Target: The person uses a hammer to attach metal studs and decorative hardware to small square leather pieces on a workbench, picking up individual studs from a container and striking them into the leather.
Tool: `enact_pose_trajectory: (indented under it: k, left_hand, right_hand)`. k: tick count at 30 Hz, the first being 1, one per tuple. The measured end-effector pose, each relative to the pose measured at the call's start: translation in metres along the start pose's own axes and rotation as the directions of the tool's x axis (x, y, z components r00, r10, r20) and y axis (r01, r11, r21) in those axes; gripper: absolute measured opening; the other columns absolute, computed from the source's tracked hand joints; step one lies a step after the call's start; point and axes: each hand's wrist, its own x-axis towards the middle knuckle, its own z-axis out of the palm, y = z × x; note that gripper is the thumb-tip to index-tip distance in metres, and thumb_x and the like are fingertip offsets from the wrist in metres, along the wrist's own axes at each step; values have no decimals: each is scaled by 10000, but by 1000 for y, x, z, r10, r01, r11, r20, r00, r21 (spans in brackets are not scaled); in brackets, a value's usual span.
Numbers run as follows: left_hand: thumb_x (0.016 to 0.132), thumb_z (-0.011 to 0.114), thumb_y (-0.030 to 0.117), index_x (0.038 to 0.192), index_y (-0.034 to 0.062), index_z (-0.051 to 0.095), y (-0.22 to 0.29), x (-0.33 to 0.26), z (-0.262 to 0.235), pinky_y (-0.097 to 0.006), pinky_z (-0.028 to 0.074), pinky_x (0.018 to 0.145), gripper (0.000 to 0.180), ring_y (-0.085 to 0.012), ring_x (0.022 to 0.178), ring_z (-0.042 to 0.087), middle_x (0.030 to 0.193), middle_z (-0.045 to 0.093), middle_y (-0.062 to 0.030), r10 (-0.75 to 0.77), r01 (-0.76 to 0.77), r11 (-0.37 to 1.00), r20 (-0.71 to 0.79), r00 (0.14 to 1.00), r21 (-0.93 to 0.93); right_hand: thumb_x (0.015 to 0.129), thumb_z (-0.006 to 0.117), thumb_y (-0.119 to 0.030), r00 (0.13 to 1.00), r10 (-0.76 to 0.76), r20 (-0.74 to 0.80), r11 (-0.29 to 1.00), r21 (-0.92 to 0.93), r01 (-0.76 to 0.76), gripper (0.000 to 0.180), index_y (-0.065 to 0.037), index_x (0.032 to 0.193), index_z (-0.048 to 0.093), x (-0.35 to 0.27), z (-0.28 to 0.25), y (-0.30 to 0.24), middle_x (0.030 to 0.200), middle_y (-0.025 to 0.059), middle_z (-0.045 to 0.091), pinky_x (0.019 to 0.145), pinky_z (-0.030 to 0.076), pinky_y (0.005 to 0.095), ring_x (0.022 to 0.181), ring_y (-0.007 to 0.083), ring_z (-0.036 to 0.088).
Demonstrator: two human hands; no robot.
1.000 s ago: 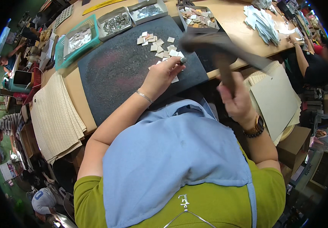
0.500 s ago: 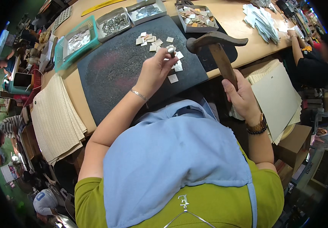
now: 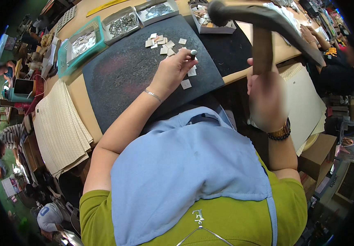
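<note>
My left hand (image 3: 173,70) rests on a dark speckled mat (image 3: 123,69) and pinches a small upright metal punch (image 3: 193,53) between thumb and fingers. Small pale square pieces (image 3: 160,41) lie scattered around the fingers on the mat. My right hand (image 3: 265,96), blurred, grips the wooden handle of a hammer (image 3: 263,20) raised high above the mat, its dark head up near the top of the view. A watch sits on the right wrist, a thin bracelet on the left.
Trays of small metal parts (image 3: 121,24) and a teal basket (image 3: 82,43) line the mat's far edge. A box of pieces (image 3: 209,20) stands behind. Stacked cream sheets (image 3: 58,127) lie at left, more at right (image 3: 308,106). Another person (image 3: 333,61) sits at right.
The hammer has swung up from near the mat to high above it. My left hand has stayed by the square pieces, still holding the punch.
</note>
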Motion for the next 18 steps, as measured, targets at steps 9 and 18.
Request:
enact_pose_trajectory:
  k: [9,18]
  left_hand:
    - [1027,693,136,1157,41,602,5,4,-1,-313,589,748,185,-173,857,762,989,749,-102,-14,13,999,24,1000,47]
    - [1069,647,180,1177,27,576,2,-2,-27,-292,578,801,200,-141,935,738,1017,771,-86,-189,185,980,-59,980,-71]
  right_hand:
    - [1067,623,-257,920,309,240,907,-366,-209,316,5,1234,567,8,1,-11,896,212,666,723,522,403,782,338,683]
    - [1071,627,-277,908,374,190,911,-261,-321,342,18,1242,603,-17,9,15,966,190,720,795,533,371,848,275,686]
